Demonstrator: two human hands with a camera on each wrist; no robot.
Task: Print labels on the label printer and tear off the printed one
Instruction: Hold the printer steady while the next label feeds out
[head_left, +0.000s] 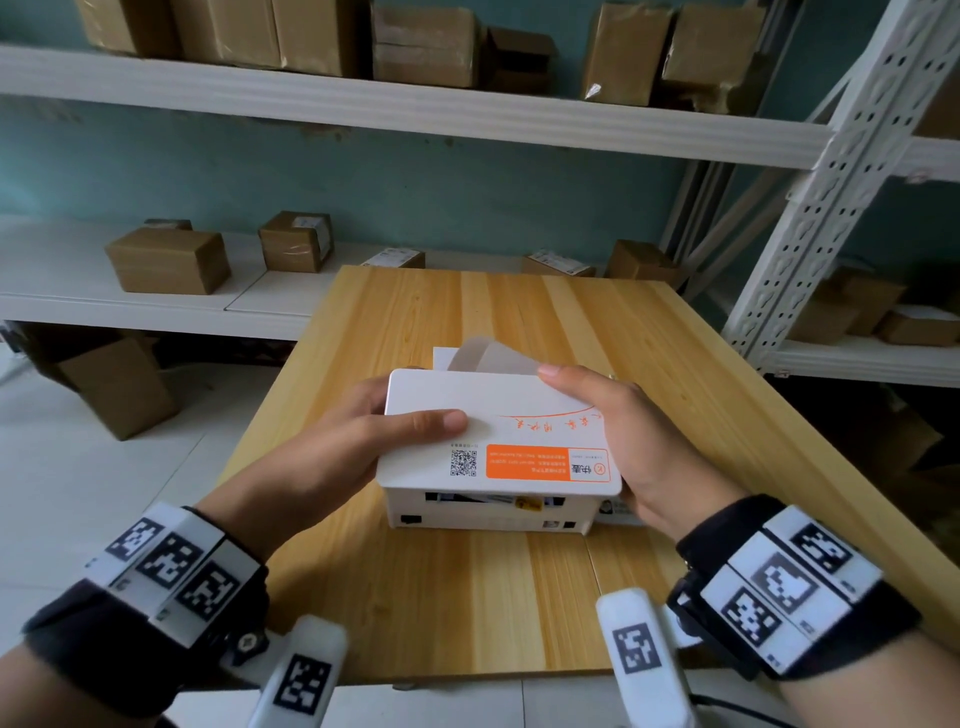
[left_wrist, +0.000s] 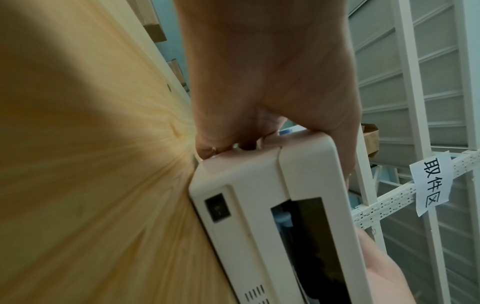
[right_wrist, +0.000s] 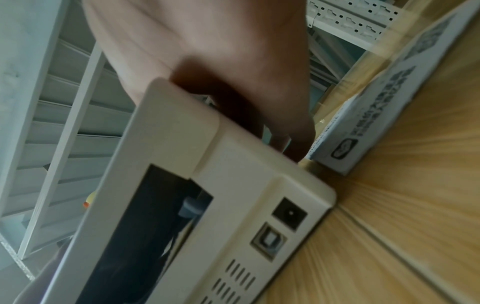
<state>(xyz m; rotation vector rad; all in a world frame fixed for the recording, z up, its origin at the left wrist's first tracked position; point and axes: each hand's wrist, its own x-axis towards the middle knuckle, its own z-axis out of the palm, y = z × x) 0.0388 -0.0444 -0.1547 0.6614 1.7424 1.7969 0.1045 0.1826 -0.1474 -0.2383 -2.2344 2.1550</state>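
The right hand (right_wrist: 207, 57) grips the cream-white label printer (right_wrist: 233, 185) at its upper corner, thumb side lying over the lid edge and fingers (right_wrist: 298, 139) reaching down along the printer's side, their tips in shadow. Below the fingers the printer's rear face shows a wide dark paper slot (right_wrist: 145, 236) with a grey guide tab (right_wrist: 189, 207) inside it. Nearer the fingertips sit a round power socket (right_wrist: 289, 214), a square data port (right_wrist: 269, 242) under it, and rows of vent slits (right_wrist: 233, 283). Just beyond the fingertips lies a white box (right_wrist: 389, 98) with blurred dark print, on the wooden table (right_wrist: 402, 226). Behind the hand, white shelf frames (right_wrist: 64, 123) stand.
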